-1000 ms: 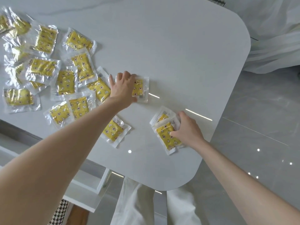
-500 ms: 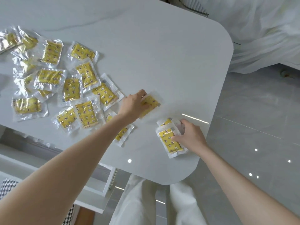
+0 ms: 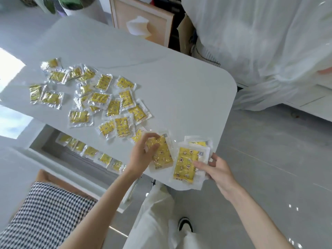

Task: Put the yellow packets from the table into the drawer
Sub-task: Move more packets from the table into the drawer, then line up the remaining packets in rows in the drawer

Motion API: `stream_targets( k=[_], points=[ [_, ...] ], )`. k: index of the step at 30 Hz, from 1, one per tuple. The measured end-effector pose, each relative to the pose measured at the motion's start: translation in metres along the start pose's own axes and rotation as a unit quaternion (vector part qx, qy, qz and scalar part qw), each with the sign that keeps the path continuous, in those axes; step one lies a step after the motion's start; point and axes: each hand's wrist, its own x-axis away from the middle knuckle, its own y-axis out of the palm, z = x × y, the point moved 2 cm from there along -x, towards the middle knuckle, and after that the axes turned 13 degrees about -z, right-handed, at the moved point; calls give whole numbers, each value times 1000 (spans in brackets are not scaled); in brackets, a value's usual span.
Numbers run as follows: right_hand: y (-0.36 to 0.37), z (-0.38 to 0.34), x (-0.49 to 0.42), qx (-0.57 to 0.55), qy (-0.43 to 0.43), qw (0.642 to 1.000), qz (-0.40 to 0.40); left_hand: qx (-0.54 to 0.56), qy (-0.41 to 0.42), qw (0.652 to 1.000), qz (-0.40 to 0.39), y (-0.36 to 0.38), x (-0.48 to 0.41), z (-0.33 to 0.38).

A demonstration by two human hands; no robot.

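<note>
The left hand pinches a single yellow packet near the table's near corner, while the right hand grips a small stack of packets that overhangs the rounded edge. Many loose packets lie scattered further left on the table, and a row of packets already sits in the open drawer below the near edge. The slick plastic wrappers may slide apart, so a loose grip could spill the stack onto the floor. The table's right half is bare, giving room to gather; the checked chair stands near the drawer, narrowing the reach there.
</note>
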Motion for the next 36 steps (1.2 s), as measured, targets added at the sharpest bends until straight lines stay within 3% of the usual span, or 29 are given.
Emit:
stream_targets(
  k=[14, 20, 25, 30, 36],
  points=[
    [39, 19, 194, 61, -83, 985, -138, 89, -17, 992, -85, 60, 248, 63],
    [77, 28, 241, 117, -108, 968, -193, 103, 7, 994, -26, 59, 319, 65],
    [119, 28, 255, 158, -131, 960, -191, 126, -13, 992, 23, 37, 355, 54],
    [177, 28, 262, 225, -173, 944, -169, 137, -24, 986, 90, -1, 374, 29],
    [269, 38, 264, 293, -170, 923, -180, 106, -23, 990, 96, -70, 396, -7]
  ],
)
